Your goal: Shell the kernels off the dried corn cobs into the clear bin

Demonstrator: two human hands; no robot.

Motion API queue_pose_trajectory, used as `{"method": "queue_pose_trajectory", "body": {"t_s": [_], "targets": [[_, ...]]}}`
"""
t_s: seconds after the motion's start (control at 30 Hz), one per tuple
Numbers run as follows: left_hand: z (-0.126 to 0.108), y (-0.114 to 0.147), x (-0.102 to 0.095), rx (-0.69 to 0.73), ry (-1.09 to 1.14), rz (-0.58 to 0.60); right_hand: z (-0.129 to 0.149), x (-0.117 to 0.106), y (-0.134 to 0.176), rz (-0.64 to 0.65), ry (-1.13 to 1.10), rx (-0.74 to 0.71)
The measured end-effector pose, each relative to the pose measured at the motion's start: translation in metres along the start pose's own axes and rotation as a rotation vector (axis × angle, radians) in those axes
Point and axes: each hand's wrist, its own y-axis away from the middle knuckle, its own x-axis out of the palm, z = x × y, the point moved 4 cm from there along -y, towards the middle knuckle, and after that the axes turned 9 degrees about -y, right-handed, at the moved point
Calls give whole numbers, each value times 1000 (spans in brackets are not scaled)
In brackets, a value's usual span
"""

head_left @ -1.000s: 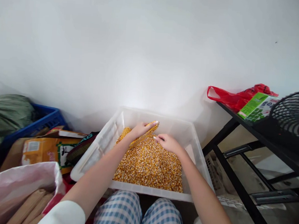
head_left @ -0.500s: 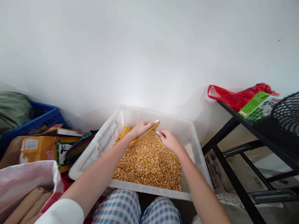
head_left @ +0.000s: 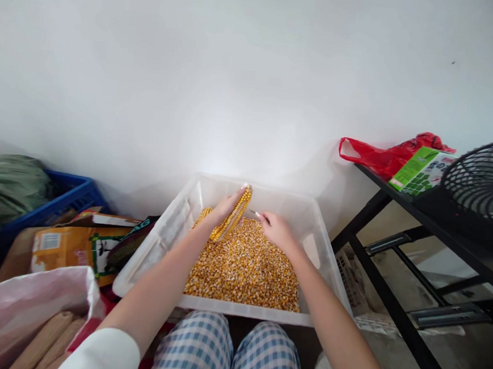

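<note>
My left hand [head_left: 222, 210] is closed around an ear of corn [head_left: 234, 216], tilted with its tip up and to the right. A pale strip without kernels runs along its side. My right hand [head_left: 277, 231] grips a small thin tool [head_left: 253, 212] with a metal tip; its handle is mostly hidden in the fingers. The tip points at the ear, a small gap apart. Below both hands lies a heap of loose corn kernels [head_left: 244, 269] in a translucent plastic bin [head_left: 247, 309]. Part of another ear [head_left: 201, 215] shows behind my left forearm.
The bin stands against a white wall. At right, a black rack [head_left: 395, 253] carries a red plastic bag [head_left: 385, 161], a green-and-white box [head_left: 422, 171] and a fan [head_left: 481, 180]. At left are a blue crate [head_left: 75, 192], an orange package [head_left: 62, 248] and a white sack [head_left: 46, 282].
The ear has moved slightly left and turned more upright in my left hand. The tool's tip, at the ear before, is now a little apart from it.
</note>
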Motion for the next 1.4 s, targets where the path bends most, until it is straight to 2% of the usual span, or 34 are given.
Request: {"method": "queue_pose_trajectory", "body": {"t_s": [0.1,0.17,0.47,0.77,1.07,1.3,1.4], "targets": [[3,-1,7,-32,35,111,-7,-11,-4,-159,-40,8],[3,-1,10,-44,20,158,-8,-13,-4,-205,-63,-12],[-7,8,13,-28,-61,193,-6,-11,-4,-236,-134,-43],[-9,16,6,30,-145,156,-7,-10,-4,-177,-279,-96],[-14,15,5,73,-131,107,-11,4,-10,-181,-520,41],[-18,24,-1,97,-312,80,-3,-6,-1,-120,-254,-94],[-20,26,0,124,-392,68,-4,-5,0,-63,-192,-98]]}}
